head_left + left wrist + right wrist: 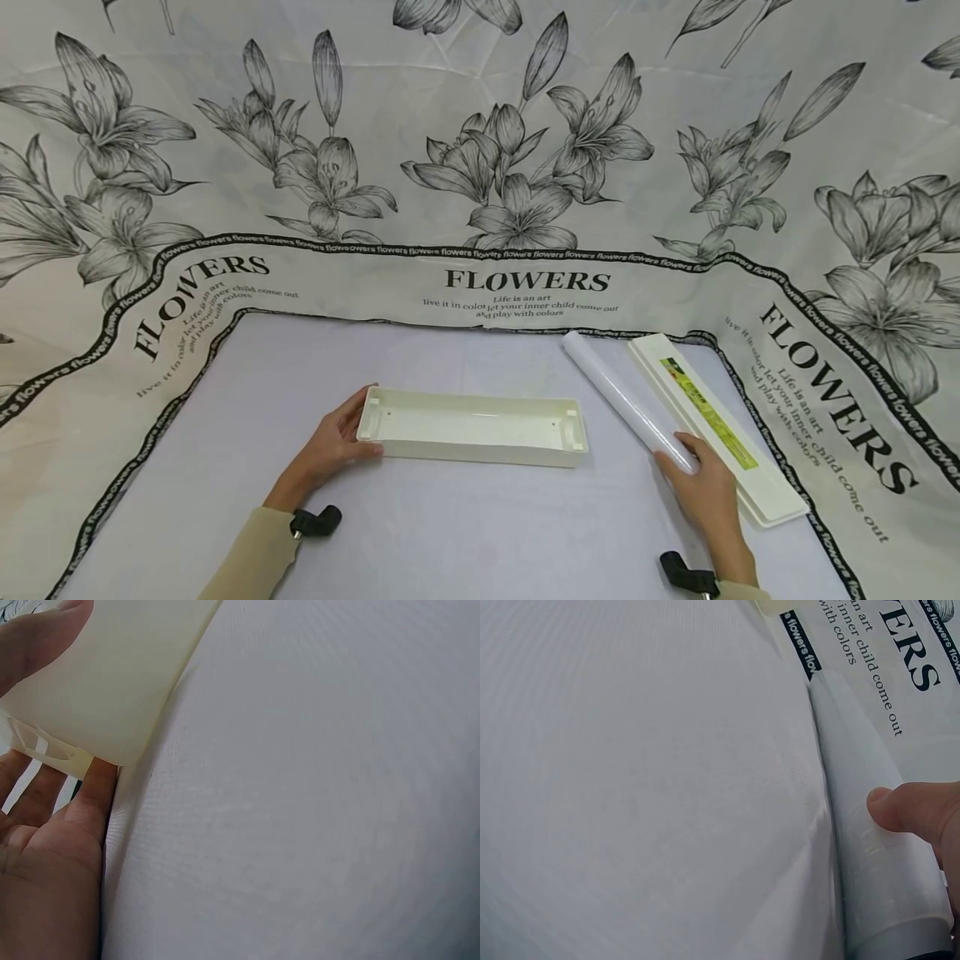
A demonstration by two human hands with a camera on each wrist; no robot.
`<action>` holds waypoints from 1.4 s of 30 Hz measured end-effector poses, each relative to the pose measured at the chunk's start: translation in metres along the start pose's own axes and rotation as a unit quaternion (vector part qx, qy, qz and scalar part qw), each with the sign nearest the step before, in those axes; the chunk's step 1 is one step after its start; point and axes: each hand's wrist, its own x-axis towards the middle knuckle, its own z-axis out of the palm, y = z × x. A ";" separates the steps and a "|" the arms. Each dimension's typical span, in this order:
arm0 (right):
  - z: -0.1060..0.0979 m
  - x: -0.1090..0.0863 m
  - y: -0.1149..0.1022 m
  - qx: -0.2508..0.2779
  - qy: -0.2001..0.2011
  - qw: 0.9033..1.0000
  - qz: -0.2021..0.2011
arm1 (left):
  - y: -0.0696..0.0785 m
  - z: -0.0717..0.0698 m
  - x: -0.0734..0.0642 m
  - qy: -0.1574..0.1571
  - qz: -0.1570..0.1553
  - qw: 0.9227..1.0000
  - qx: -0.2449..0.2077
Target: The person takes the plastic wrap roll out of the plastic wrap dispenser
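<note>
A long cream plastic box (480, 454), its open side up, lies across the middle of the white cloth. At its left end my left hand (337, 446) grips it, thumb on the front wall and fingers behind the end. The left wrist view shows the thumb (45, 646) against the box wall (112, 690). Over on the right, my right hand (705, 492) holds the near end of a roll of cling film (626, 396), which points away at a slant. From the right wrist, the thumb (911, 810) lies over the shiny roll (862, 765).
Beside the roll, a long cream lid (780, 496) with a yellow-green label (708, 412) lies slanted at the table's right edge. A white cloth printed with flowers (517, 175) hangs behind, and its lettered border frames the table's back and sides.
</note>
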 end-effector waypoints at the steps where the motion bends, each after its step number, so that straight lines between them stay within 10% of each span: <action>1: 0.000 0.000 0.000 0.000 0.000 1.000 0.000 | 0.000 0.000 0.000 0.000 -0.001 1.000 -0.002; 42: -0.005 -0.002 0.001 0.005 0.021 0.999 0.025 | 0.003 0.000 0.000 -0.006 -0.005 1.000 -0.020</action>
